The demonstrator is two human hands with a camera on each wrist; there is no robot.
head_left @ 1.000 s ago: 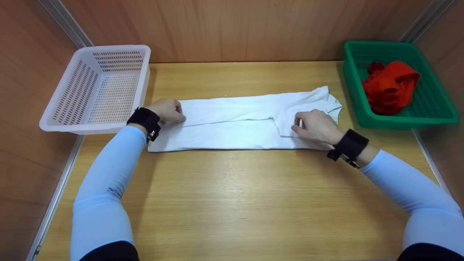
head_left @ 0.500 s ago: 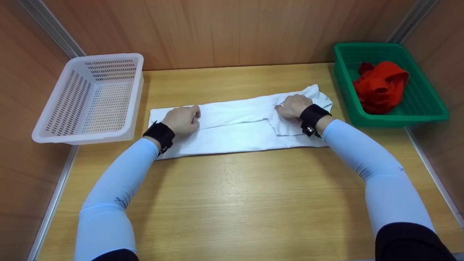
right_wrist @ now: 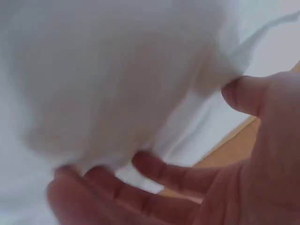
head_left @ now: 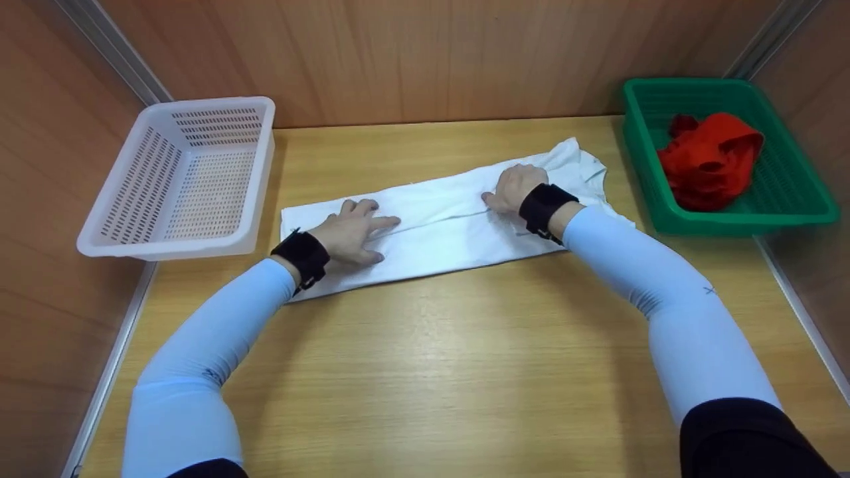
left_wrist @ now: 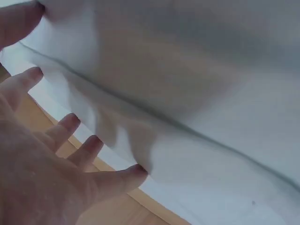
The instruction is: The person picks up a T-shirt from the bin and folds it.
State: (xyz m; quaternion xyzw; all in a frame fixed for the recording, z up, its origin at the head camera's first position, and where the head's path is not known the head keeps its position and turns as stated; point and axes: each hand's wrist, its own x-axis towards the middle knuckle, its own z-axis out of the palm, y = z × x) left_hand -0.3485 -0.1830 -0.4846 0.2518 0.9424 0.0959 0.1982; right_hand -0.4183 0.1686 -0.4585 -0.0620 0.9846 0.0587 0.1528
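A white T-shirt [head_left: 441, 229], folded into a long strip, lies slanted on the table, its right end higher up in the head view. Its sleeve end is bunched and wrinkled at the right. My left hand [head_left: 348, 234] rests on the left part with fingers spread; in the left wrist view its fingertips touch the fabric [left_wrist: 197, 154] beside a long fold line. Toward the right end, my right hand [head_left: 519, 189] presses on the shirt, fingers loosely bent. The right wrist view shows the thumb apart from the other fingers [right_wrist: 173, 178], with fabric under the fingertips.
At the left stands a white perforated basket [head_left: 257, 192] with nothing in it. A green basket [head_left: 750, 222] at the right holds a crumpled red cloth [head_left: 714, 162]. Wooden panels [head_left: 425, 60] enclose the table [head_left: 425, 372] at the back and sides.
The left hand has moved right along the shirt and spread its fingers. The right hand has moved left and away from me. The shirt now lies more slanted, its right end farther back.
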